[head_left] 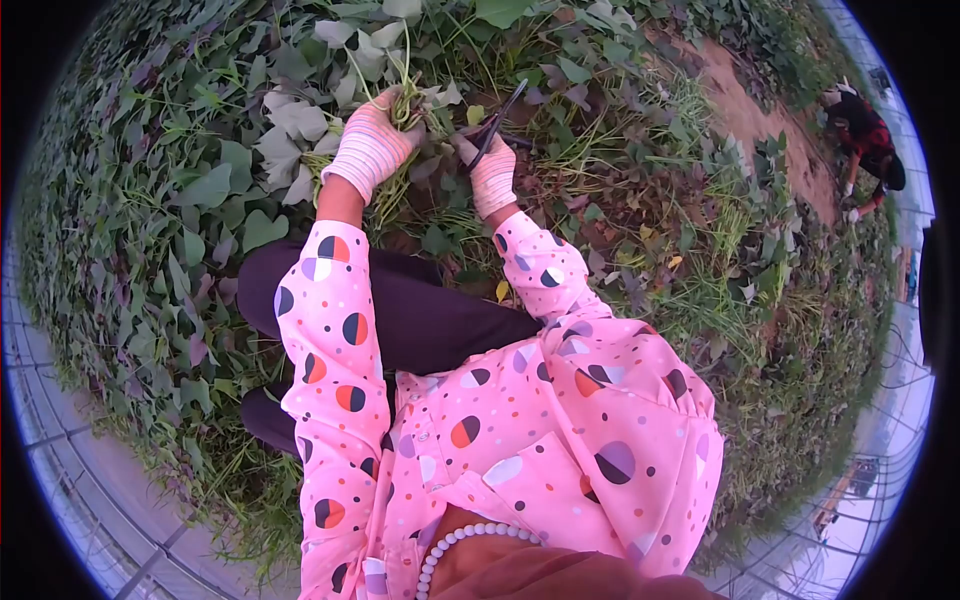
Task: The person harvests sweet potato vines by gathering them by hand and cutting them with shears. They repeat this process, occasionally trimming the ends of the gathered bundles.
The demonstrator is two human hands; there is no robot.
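My left hand [375,140], in a pink-and-white striped glove, is closed around a bunch of cut-looking green vine stems [405,105]. Pale, broad leaves [290,130] hang from the bunch, some with their undersides showing. Close beside it on the right, my right hand [490,172], in a matching soiled glove, grips black-handled scissors [507,112]. One dark handle sticks up past the fingers, and I cannot make out the blades among the foliage. Both hands are low over the leafy vines, a short gap apart.
Dense heart-shaped leaves [140,230] cover the ground to the left. Thinner stems and grass [720,260] spread on the right, beside a bare soil strip [745,110]. Another person [868,135] bends over plants at far right. A gridded greenhouse wall [80,470] curves around the edge.
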